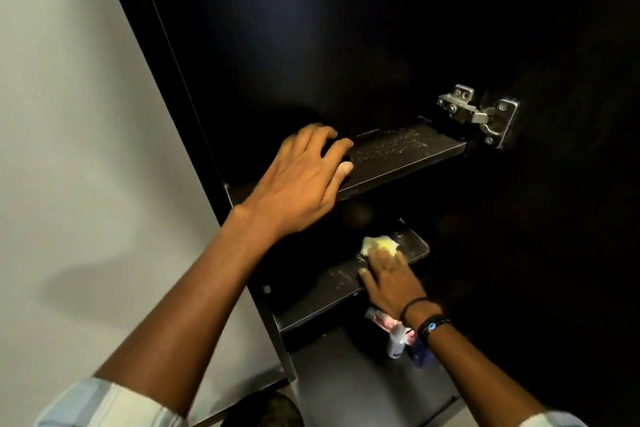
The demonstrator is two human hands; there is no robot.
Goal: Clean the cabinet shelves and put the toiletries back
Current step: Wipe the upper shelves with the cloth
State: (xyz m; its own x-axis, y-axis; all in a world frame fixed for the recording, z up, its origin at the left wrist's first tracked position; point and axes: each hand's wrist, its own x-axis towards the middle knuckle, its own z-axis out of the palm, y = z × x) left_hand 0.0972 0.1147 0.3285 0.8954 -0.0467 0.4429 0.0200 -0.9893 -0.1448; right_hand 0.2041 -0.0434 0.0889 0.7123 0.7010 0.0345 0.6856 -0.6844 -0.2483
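Observation:
A dark open cabinet fills the view. My left hand (pixel 304 177) rests on the front of the dusty upper shelf (pixel 405 149), fingers spread and bent over its edge. On the lower shelf (pixel 332 288), my right hand (pixel 388 274) presses a yellow cloth (pixel 379 243) flat against the surface, fingers laid over it. Dust streaks show on both shelves. Below the lower shelf, several toiletries (pixel 396 340), among them a small white bottle and a pink tube, lie on a dark surface, partly hidden by my right wrist.
A metal hinge (pixel 478 114) sits at the right end of the upper shelf, joining the open black door (pixel 571 218). A white wall (pixel 69 149) runs along the cabinet's left side. The cabinet interior above the upper shelf is dark.

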